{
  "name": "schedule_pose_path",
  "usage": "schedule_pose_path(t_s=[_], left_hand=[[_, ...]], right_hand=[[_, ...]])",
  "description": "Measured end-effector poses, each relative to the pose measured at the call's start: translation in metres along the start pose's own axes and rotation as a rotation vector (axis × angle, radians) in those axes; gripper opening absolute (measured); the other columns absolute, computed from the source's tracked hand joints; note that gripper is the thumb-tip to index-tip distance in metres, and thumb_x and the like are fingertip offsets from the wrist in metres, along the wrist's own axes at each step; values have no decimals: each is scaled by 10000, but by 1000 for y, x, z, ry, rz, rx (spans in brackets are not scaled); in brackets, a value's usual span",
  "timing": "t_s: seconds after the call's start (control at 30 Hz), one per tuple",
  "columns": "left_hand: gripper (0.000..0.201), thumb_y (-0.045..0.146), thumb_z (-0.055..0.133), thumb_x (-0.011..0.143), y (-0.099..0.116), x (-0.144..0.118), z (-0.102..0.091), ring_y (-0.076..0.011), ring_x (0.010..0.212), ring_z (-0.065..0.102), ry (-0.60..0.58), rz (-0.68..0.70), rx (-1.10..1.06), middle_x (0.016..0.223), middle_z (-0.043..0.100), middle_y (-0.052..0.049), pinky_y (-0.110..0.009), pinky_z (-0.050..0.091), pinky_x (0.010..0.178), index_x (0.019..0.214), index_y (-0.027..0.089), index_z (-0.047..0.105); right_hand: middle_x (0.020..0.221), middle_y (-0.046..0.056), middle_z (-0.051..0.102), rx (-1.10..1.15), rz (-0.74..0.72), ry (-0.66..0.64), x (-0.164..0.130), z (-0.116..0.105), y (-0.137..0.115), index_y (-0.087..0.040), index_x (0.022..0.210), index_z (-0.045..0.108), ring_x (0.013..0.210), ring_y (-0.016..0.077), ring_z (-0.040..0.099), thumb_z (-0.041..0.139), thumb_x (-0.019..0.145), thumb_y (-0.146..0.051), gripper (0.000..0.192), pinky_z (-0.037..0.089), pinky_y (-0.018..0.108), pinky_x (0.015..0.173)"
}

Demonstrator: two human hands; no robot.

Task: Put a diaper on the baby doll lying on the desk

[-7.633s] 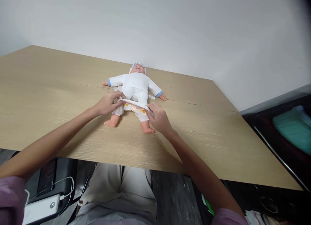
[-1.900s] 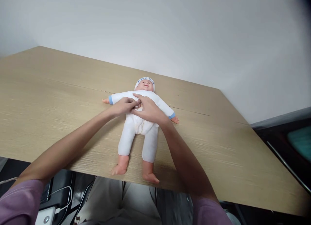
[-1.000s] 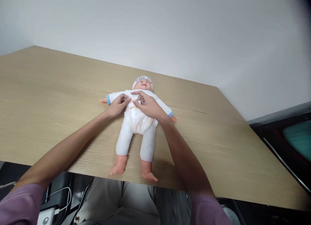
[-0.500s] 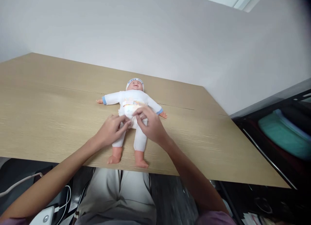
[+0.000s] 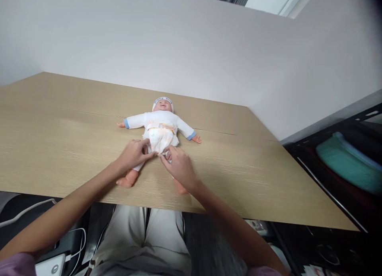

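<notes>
Two bare hands met at the crotch of a baby doll that lay on its back near the middle of a pale wooden tabletop, arms spread, head toward the wall. Both the left hand and the right hand pinched the white cloth between the doll's legs with narrowed fingertips. A patterned diaper showed at the doll's waist.

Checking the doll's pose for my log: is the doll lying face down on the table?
No, the doll lies on its back on the table, its face turned up.
</notes>
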State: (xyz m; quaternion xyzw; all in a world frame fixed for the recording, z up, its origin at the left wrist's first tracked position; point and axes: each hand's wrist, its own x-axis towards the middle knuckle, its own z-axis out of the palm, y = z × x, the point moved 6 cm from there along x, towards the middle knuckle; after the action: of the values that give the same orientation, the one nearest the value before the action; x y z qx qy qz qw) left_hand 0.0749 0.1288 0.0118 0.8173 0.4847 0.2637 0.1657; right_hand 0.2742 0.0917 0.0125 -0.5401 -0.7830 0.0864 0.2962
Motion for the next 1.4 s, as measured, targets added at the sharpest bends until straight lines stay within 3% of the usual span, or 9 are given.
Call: schedule_pose_path(t_s=[0.2,0.4,0.57,0.77,0.9,1.0,1.07,1.23,1.4], left_hand=[[470,663,734,1023,-1,4,2,-229,733,551,-12,4,35,733,593,-11,-334,375,768,847,235,650],[450,601,757,1018,-2,9,3,-203,698,548,-39,7,-38,688,593,16,-325,365,751,816,231,600],[452,575,781,1008,-8,12,2,-182,685,550,19,-56,-117,718,644,35,-324,374,757,839,229,543],[411,541,749,1031,-9,10,2,-227,784,574,42,-31,-56,730,628,-2,-359,410,823,805,227,609],[321,506,678,1081,-4,7,0,-273,987,637,83,45,-67,989,754,-64,-407,468,948,924,227,692],[271,472,671,1087,0,6,-2,-292,1153,639,116,100,-103,1265,753,-101,-430,478,1047,1001,219,716],[263,461,670,1089,1,6,-2,-292,1174,631,111,101,-119,1306,748,-101,-430,474,1059,1006,216,715],[264,461,678,1072,1,7,1,-273,1043,595,57,61,-164,1073,750,-64,-407,473,988,980,215,693],[286,493,717,1011,-4,8,2,-257,950,564,65,-25,-201,902,611,-31,-381,462,887,1017,214,656]], right_hand=[[820,22,760,-26,56,41,4,0,1,-223,1001,682,810,245,743,811,1053,-320,169,475,331,739],[816,-19,741,112,92,17,8,-5,7,-220,1102,702,725,197,714,837,1027,-311,180,485,315,713],[947,31,749,100,31,-7,8,1,0,-206,1197,737,909,238,723,800,1048,-300,187,550,360,855],[1117,106,737,33,11,-24,2,8,-3,-209,1237,745,1058,309,699,769,1058,-302,204,572,437,931],[1232,132,719,69,5,-14,-1,6,-2,-228,1268,727,1158,347,671,759,1058,-312,228,574,496,994],[1296,131,718,112,-4,-9,-3,5,-2,-242,1277,711,1213,362,644,761,1053,-306,239,559,523,1045],[1353,129,722,148,-14,-3,-5,4,-2,-239,1290,695,1244,362,627,761,1052,-298,254,540,528,1090],[1324,118,752,208,-4,-15,-6,7,2,-212,1281,657,1250,344,604,760,1037,-277,273,522,492,1112],[1124,86,734,261,117,37,0,12,14,-243,1132,639,1056,291,642,764,983,-313,207,541,411,955]])
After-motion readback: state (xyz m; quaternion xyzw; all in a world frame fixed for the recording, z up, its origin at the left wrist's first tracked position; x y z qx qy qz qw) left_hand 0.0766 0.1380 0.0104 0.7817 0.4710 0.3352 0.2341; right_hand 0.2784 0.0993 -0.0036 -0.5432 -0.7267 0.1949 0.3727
